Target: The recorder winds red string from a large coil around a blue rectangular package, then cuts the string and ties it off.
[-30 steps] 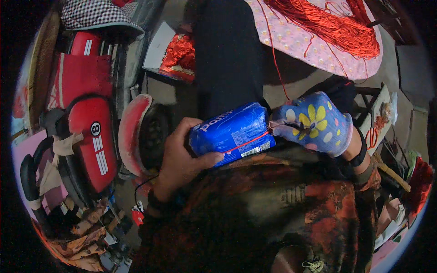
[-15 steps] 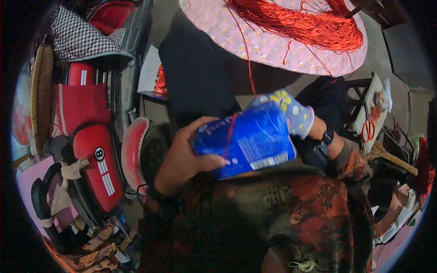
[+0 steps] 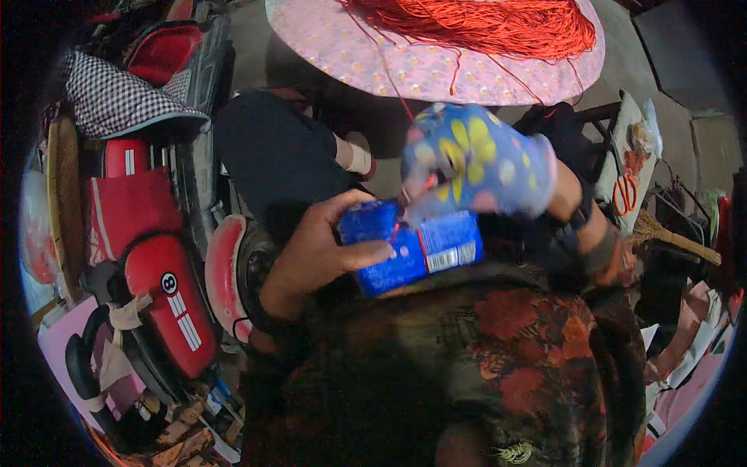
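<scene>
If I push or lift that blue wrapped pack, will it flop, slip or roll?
The blue wrapped pack probably stays fairly stiff: it juts out from the left hand without visible sagging. Its flat-looking sides and corners suggest it would slide rather than roll. The smooth-looking printed wrapper may be slightly slippery.

The pack [image 3: 405, 268] had a smooth, glossy plastic wrapper. The glove [image 3: 498, 171] looked like matt cloth, its weave lost in blur. The cord [image 3: 475, 31] seemed to be fibre with a slight sheen, on a surface [image 3: 350, 47] with a smooth covering. The jacket [image 3: 521, 342] was matt cloth. The seat [image 3: 156, 272] resembled smooth vinyl. The scissors [image 3: 619, 198] had plastic-looking handles, the broom [image 3: 681, 240] was rough straw, and the bag [image 3: 653, 132] was thin, shiny, clear plastic.
</scene>
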Action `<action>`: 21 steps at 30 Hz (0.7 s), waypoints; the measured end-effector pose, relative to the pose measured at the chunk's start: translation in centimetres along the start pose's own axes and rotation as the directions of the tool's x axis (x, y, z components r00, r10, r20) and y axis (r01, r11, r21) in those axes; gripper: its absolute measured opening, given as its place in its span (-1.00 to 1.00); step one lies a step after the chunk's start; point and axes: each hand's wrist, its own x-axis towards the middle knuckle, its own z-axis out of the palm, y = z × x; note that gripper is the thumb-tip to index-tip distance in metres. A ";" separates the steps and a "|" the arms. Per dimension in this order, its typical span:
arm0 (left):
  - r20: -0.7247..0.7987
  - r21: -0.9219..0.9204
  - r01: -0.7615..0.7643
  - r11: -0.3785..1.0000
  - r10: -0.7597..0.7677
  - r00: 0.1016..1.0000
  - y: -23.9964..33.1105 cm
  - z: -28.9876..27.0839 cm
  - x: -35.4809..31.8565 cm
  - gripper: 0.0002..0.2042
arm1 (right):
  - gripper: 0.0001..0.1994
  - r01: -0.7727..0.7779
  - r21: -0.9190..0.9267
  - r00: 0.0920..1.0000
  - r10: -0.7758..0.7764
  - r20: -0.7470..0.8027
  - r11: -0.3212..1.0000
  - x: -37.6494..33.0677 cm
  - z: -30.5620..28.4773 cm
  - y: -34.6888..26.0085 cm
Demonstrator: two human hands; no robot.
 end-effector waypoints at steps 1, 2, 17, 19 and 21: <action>0.069 -0.017 0.032 0.999 -0.031 0.997 0.1 -0.1 0.1 -0.48 | -0.76 -0.026 0.147 0.999 0.030 -0.024 0.989 0.0 0.2 1.1; 0.118 -0.086 0.044 0.995 -0.033 0.992 0.1 0.0 0.4 -0.41 | -0.74 -0.027 0.311 0.998 0.046 -0.052 0.950 -0.4 0.7 2.5; -0.270 0.279 -0.143 0.950 0.220 0.937 0.2 -1.2 0.9 -0.48 | -0.82 -0.036 -0.003 0.999 0.036 0.035 0.999 -4.1 0.6 -0.3; -0.052 0.229 -0.138 0.964 0.154 0.987 0.6 -1.2 0.8 -0.47 | -0.82 -0.030 0.072 0.999 0.026 0.046 0.997 -1.3 -1.6 -0.9; 0.135 0.121 -0.124 0.985 0.107 0.985 0.8 -0.9 1.2 -0.46 | -0.81 -0.125 0.176 0.992 0.120 0.034 0.976 -0.6 -0.9 1.0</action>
